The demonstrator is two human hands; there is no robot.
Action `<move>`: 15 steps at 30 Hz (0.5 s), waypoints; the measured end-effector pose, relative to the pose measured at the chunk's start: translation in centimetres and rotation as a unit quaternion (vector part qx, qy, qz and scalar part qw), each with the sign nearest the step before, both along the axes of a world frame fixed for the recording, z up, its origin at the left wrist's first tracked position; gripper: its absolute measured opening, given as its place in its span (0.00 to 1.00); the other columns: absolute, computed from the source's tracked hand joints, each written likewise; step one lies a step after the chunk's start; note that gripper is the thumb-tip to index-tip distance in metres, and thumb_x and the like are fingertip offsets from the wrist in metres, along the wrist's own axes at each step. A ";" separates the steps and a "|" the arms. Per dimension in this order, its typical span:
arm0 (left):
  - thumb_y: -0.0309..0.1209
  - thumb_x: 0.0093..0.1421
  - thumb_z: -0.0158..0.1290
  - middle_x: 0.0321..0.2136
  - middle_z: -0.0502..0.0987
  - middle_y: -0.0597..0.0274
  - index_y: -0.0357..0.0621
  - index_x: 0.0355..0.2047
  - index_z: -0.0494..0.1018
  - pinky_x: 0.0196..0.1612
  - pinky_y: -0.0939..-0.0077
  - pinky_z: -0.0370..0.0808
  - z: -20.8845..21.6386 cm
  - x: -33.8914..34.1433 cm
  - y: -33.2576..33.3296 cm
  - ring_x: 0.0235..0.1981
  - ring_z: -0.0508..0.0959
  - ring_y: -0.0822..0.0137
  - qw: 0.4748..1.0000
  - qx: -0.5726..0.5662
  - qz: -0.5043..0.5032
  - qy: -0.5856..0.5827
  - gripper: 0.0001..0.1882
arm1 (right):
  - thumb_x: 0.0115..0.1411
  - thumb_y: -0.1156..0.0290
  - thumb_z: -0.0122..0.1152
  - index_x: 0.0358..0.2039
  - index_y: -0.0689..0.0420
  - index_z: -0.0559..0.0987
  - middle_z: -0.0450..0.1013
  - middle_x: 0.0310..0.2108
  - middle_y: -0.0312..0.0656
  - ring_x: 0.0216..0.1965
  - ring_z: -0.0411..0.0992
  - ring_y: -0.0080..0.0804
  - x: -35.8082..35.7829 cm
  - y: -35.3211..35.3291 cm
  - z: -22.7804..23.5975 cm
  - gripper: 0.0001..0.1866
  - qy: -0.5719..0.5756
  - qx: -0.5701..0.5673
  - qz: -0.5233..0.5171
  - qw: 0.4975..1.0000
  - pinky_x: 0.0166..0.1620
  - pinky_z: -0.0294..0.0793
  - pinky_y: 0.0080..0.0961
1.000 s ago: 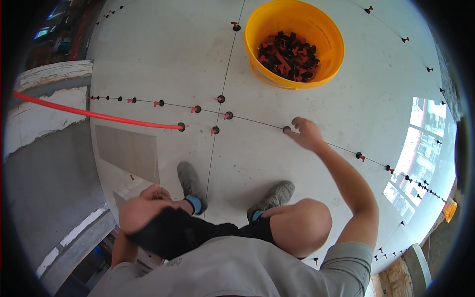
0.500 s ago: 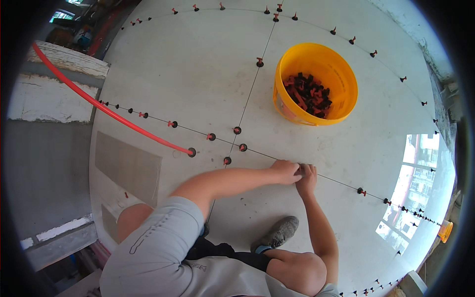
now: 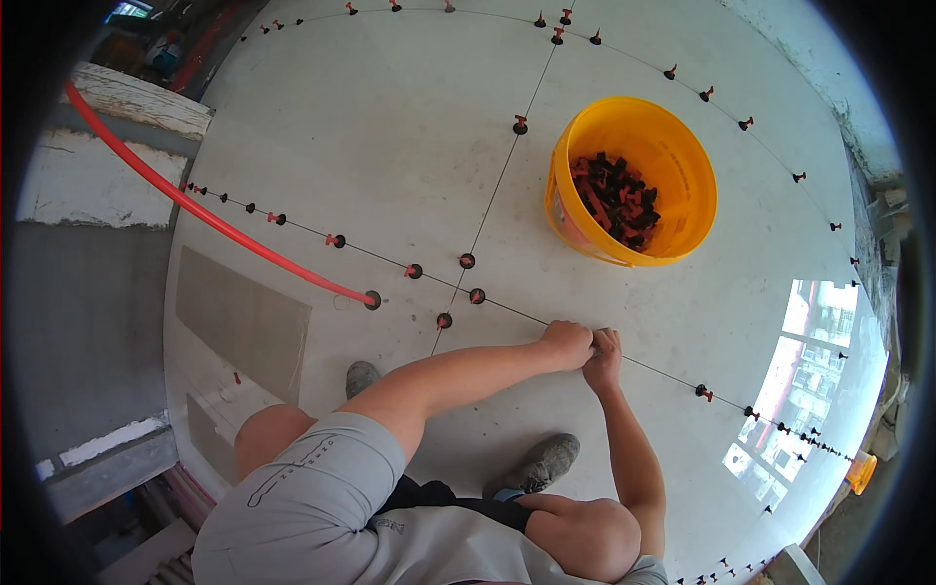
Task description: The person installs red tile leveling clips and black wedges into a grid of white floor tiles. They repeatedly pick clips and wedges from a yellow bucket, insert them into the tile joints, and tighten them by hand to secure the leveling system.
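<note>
Hours here count from the two hands. Far off at 9 o'clock a grey patch (image 3: pixel 242 317) shows on the pale floor (image 3: pixel 380 127), and a red tube (image 3: pixel 224 226) curves down to end at a dark disc (image 3: pixel 372 302) near half past 9. A thin seam (image 3: pixel 376 256) runs in from nearly 10 o'clock, dotted with red and black clips (image 3: pixel 336 241); three more clips sit around the spot where a cross seam (image 3: pixel 501 175) meets it. One shoe (image 3: pixel 362 378) is near 9 o'clock, well apart; the other shoe (image 3: pixel 548 463) is near 7, closer in. The left hand (image 3: pixel 567 343) is down at the seam, fingers curled in, and the right hand (image 3: pixel 604 358) meets it there with its fingers bent (anything between them is hidden). Whether either one grips something, I cannot tell. A little past 12 stands a yellow bucket (image 3: pixel 697 185), apart from both hands, with loose clips (image 3: pixel 616 200) inside. Toward 4 o'clock the seam carries on under more clips, and at about half past 3 lies a bright window reflection (image 3: pixel 790 390).
</note>
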State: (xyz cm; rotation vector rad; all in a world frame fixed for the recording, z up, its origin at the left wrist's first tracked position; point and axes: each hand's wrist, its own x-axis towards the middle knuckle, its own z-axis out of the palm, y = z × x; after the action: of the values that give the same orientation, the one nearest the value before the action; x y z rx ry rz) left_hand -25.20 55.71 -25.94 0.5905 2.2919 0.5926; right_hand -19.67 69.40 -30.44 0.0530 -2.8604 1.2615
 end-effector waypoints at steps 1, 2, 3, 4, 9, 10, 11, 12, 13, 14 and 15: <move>0.42 0.57 0.52 0.32 0.82 0.52 0.43 0.30 0.81 0.41 0.58 0.78 0.6 -0.3 0.0 0.36 0.83 0.54 1.000 -0.003 -0.008 -0.003 0.16 | 0.42 0.81 0.58 0.26 0.58 0.76 0.71 0.29 0.42 0.35 0.67 0.46 0.0 0.2 -0.1 0.08 0.003 0.002 0.004 1.000 0.40 0.67 0.38; 0.41 0.57 0.52 0.32 0.82 0.52 0.43 0.30 0.81 0.40 0.58 0.78 1.5 -0.5 0.1 0.36 0.83 0.55 1.000 -0.006 -0.015 -0.005 0.15 | 0.42 0.82 0.58 0.26 0.58 0.76 0.71 0.29 0.42 0.35 0.67 0.46 0.0 0.4 -0.2 0.08 0.005 0.004 0.008 1.000 0.40 0.67 0.38; 0.40 0.57 0.52 0.32 0.82 0.52 0.44 0.30 0.81 0.40 0.58 0.78 1.9 -0.7 0.2 0.36 0.83 0.55 1.000 -0.009 -0.023 -0.008 0.14 | 0.42 0.82 0.58 0.27 0.58 0.76 0.71 0.30 0.42 0.36 0.67 0.46 0.0 0.7 -0.3 0.09 0.008 0.006 0.012 1.000 0.40 0.67 0.39; 0.40 0.57 0.53 0.32 0.82 0.53 0.44 0.30 0.81 0.40 0.59 0.78 1.6 -0.7 0.1 0.36 0.83 0.55 0.999 -0.012 -0.038 0.002 0.13 | 0.41 0.82 0.58 0.27 0.59 0.77 0.72 0.30 0.42 0.36 0.67 0.46 -0.2 0.6 -0.2 0.09 0.019 0.006 0.027 0.999 0.40 0.67 0.38; 0.37 0.55 0.55 0.34 0.83 0.56 0.49 0.34 0.82 0.41 0.61 0.78 0.5 -1.3 0.4 0.38 0.83 0.58 0.982 -0.046 -0.177 0.053 0.10 | 0.40 0.83 0.61 0.28 0.59 0.77 0.73 0.32 0.42 0.38 0.68 0.45 -1.3 1.4 0.9 0.11 0.010 0.009 0.109 0.994 0.42 0.69 0.37; 0.38 0.55 0.55 0.35 0.83 0.57 0.50 0.34 0.82 0.41 0.61 0.78 0.4 -1.5 0.8 0.39 0.83 0.58 0.977 -0.053 -0.199 0.057 0.11 | 0.40 0.82 0.61 0.28 0.59 0.77 0.73 0.32 0.42 0.38 0.68 0.45 -1.4 1.7 0.8 0.12 -0.008 0.010 0.110 0.994 0.42 0.70 0.37; 0.39 0.55 0.55 0.35 0.83 0.58 0.51 0.35 0.82 0.42 0.61 0.77 0.5 -1.8 1.1 0.39 0.82 0.59 0.971 -0.061 -0.221 0.062 0.12 | 0.40 0.82 0.62 0.29 0.58 0.78 0.73 0.32 0.41 0.39 0.69 0.45 -1.7 1.8 0.8 0.12 -0.026 0.011 0.111 0.993 0.43 0.70 0.37; 0.40 0.55 0.56 0.35 0.83 0.59 0.51 0.36 0.82 0.42 0.62 0.77 0.4 -2.0 1.1 0.40 0.82 0.59 0.965 -0.070 -0.243 0.066 0.12 | 0.40 0.82 0.63 0.29 0.58 0.78 0.73 0.32 0.41 0.39 0.69 0.45 -1.8 1.7 0.7 0.12 -0.045 0.011 0.112 0.993 0.44 0.71 0.36; 0.42 0.55 0.55 0.36 0.83 0.59 0.51 0.36 0.82 0.43 0.61 0.77 0.6 -2.3 1.1 0.40 0.82 0.58 0.976 -0.062 -0.207 0.035 0.14 | 0.40 0.82 0.63 0.30 0.58 0.78 0.73 0.33 0.41 0.40 0.69 0.45 -1.8 2.0 0.7 0.13 -0.051 0.021 0.118 0.992 0.44 0.71 0.36; 0.44 0.55 0.55 0.36 0.83 0.58 0.51 0.36 0.82 0.44 0.61 0.77 1.3 -2.8 0.9 0.41 0.82 0.58 0.984 -0.055 -0.172 0.006 0.15 | 0.40 0.82 0.63 0.31 0.57 0.78 0.73 0.33 0.41 0.40 0.70 0.45 -1.9 2.2 0.8 0.14 -0.055 0.031 0.121 0.991 0.44 0.72 0.36; 0.46 0.55 0.55 0.36 0.83 0.58 0.51 0.37 0.82 0.44 0.61 0.77 2.0 -3.4 0.4 0.41 0.82 0.57 0.989 -0.049 -0.137 -0.024 0.16 | 0.40 0.82 0.64 0.32 0.57 0.78 0.73 0.34 0.41 0.41 0.70 0.44 -2.0 2.3 0.8 0.14 -0.060 0.039 0.125 0.990 0.44 0.72 0.36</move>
State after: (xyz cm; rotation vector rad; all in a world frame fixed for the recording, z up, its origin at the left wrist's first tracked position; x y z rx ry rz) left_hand -28.62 56.13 -23.92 0.8165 2.1315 0.3548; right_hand -21.70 71.75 -29.61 0.3588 -3.0845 1.2249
